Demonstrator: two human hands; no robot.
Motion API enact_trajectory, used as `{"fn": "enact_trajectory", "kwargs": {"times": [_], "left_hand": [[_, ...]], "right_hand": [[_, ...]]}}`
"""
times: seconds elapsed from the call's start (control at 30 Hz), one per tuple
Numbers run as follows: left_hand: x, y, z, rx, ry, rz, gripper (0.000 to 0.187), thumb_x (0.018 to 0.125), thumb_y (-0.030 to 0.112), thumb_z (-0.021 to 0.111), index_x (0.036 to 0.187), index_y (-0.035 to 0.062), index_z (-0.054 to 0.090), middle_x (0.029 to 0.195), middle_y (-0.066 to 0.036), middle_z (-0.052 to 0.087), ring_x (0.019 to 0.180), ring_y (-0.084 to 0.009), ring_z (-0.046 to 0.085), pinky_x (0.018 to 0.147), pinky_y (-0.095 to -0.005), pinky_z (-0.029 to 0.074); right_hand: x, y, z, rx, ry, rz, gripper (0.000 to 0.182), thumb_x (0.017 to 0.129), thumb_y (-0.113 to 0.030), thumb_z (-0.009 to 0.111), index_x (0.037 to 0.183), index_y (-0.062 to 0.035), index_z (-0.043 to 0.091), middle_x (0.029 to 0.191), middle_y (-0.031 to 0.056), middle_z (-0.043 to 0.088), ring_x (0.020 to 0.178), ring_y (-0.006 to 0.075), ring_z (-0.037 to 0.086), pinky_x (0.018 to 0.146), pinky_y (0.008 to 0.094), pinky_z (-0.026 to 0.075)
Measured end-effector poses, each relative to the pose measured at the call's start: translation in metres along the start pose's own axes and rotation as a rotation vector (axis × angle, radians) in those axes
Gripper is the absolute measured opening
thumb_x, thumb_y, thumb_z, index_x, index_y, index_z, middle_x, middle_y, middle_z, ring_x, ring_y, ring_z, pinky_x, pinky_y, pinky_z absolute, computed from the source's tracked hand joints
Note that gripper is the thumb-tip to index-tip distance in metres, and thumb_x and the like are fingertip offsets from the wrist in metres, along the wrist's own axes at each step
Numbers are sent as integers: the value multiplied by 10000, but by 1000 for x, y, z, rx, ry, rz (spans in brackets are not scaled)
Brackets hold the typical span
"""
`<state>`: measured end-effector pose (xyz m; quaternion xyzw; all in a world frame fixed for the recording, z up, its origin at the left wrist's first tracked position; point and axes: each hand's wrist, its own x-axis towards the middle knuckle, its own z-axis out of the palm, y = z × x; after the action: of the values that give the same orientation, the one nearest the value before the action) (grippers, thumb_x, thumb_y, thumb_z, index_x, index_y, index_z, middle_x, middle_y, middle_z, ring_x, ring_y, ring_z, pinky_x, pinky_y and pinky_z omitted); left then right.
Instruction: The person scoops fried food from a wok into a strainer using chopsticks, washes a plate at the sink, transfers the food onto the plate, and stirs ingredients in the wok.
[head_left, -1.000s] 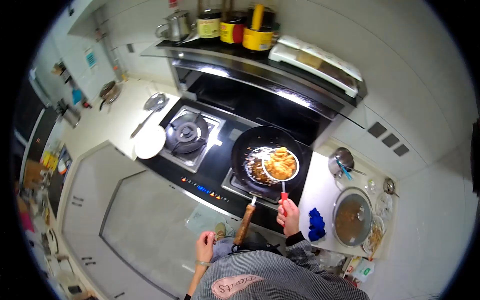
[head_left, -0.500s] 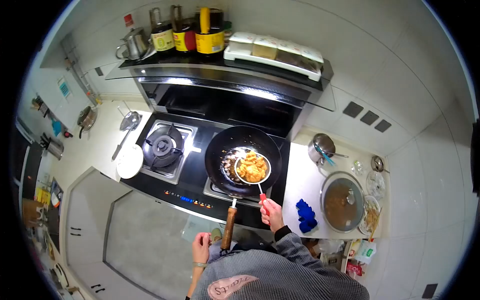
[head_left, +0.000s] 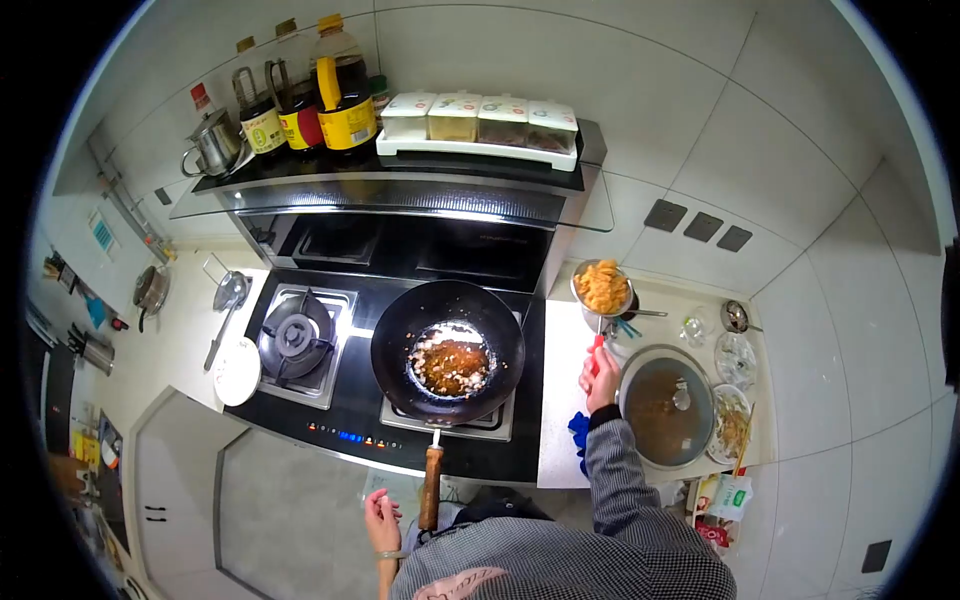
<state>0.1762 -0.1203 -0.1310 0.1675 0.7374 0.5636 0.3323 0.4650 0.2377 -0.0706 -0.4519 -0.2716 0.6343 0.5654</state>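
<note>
My right hand [head_left: 600, 380] grips the red handle of a strainer [head_left: 601, 313] heaped with golden-brown fried pieces [head_left: 602, 286]. The strainer overlaps a metal pot [head_left: 588, 317] on the right counter, hiding much of it. On the front burner sits a black wok [head_left: 395, 350], with chopped pale bits in brown oil [head_left: 450, 362] at its bottom. The wok's wooden handle [head_left: 431, 485] points toward me. Just left of that handle, my left hand [head_left: 382, 520] hangs free with loosely bent fingers apart, holding nothing.
A large lidded pan [head_left: 668, 408] stands right of my forearm, beside a plate of food [head_left: 732, 425]. A blue cloth-like item [head_left: 579, 435] lies by my sleeve. Left are a bare burner [head_left: 297, 337], white plate [head_left: 237, 371] and ladle [head_left: 229, 292]. Bottles [head_left: 345, 110] and seasoning boxes [head_left: 478, 122] line the hood shelf.
My right hand has lifted the loaded strainer out of the wok and moved it right, over the metal pot. The left hand's fingers have loosened. The camera view has shifted.
</note>
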Motion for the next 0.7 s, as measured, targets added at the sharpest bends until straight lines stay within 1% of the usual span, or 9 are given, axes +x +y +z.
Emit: {"fn": "enact_trajectory", "kwargs": {"times": [0.13,0.27,0.4,0.43,0.5,0.57,0.63,0.67,0.7], "left_hand": [[-1,-7,5,-41,0,-39,192,944,194,473,1085,72,515,750,-15,556,576,-66,503,497,-193,390],[-7,-7,3,30,20,-52,188,941,188,476,1076,66,524,749,-17,563,584,-71,513,504,-192,398],[-7,0,-8,58,75,-102,195,941,194,482,1063,56,547,767,-24,579,601,-74,522,521,-203,412],[-4,-1,-14,57,82,-87,203,942,199,483,1064,53,552,770,-24,583,608,-73,522,523,-206,414],[15,-8,-27,56,108,-44,218,942,207,485,1069,46,559,777,-21,590,619,-70,521,525,-208,413],[41,-6,-43,52,160,7,219,936,204,499,1060,38,570,787,-21,600,637,-67,519,539,-209,414],[78,4,-64,17,214,46,222,927,206,523,1058,39,589,791,-17,607,648,-60,515,551,-209,414],[102,5,-78,-12,239,61,232,923,213,535,1068,44,598,789,-12,609,645,-53,513,547,-206,410],[129,9,-91,-79,265,40,246,920,225,546,1083,47,598,780,-7,612,635,-48,509,542,-201,402]], "right_hand": [[63,18,-23,67,91,-13,215,940,-278,490,906,-68,516,580,-19,398,384,61,301,335,228,231],[93,45,-45,120,179,28,240,935,-314,512,903,-77,524,583,-25,407,388,64,319,340,229,239],[105,61,-60,52,122,10,253,887,-352,580,923,-101,579,600,-24,460,412,69,385,350,235,333],[103,60,-57,-8,149,7,295,876,-379,580,967,-99,589,630,-12,498,440,86,427,391,242,396],[102,58,-61,-18,114,86,458,884,-473,536,1131,-88,512,772,43,559,623,114,530,533,282,483],[80,58,-53,113,148,140,530,872,-519,524,1145,-68,470,870,97,566,771,215,575,726,382,519],[46,73,-64,180,246,234,546,859,-509,521,1166,-63,454,890,104,551,844,214,559,796,409,501],[21,83,-69,120,242,248,511,842,-493,558,1132,-89,444,936,67,526,820,190,533,726,360,499],[-2,92,-78,50,212,264,479,847,-484,551,1137,-112,466,929,49,517,777,166,512,702,335,476]]}}
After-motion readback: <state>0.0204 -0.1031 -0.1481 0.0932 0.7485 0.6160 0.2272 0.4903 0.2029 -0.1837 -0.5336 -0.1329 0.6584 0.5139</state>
